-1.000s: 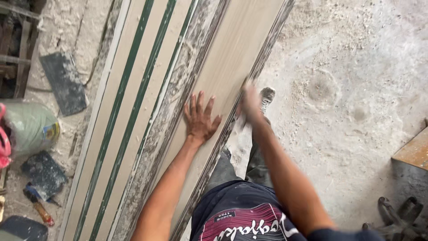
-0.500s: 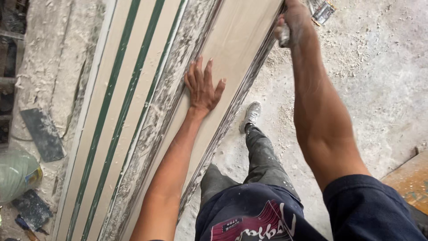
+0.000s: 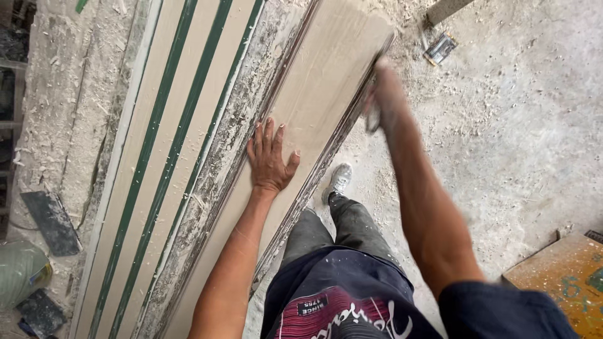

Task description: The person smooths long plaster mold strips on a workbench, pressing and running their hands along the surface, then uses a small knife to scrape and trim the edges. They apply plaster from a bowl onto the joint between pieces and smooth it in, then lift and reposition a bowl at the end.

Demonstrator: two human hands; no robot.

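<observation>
Since half a second ago the right hand (image 3: 384,100) has slid back down the right edge of the pale board (image 3: 314,125), from near its far corner to a spot nearer the body, while the left hand (image 3: 270,160) stays flat on the board's face, fingers spread wide, holding nothing.

Blur smears the right hand, so whether its grip is closed on something cannot be told; a small grey shape shows under the palm, too smeared to name. It sits at the board's right edge, and the board lies lengthwise on the dusty counter (image 3: 69,94), its near end hidden behind the left arm and the dark shirt (image 3: 339,295).

Left of the board run cream strips with green stripes (image 3: 169,157), cut off at the top and the bottom. Beyond the board's far right corner, on the sawdust-covered floor (image 3: 502,125), lies a small flat rectangular thing (image 3: 440,49), dark with a light band, too small to make out. A grey shoe (image 3: 339,181) stands just right of the board. An orange-brown panel (image 3: 562,279) is cut off at the lower right.
</observation>
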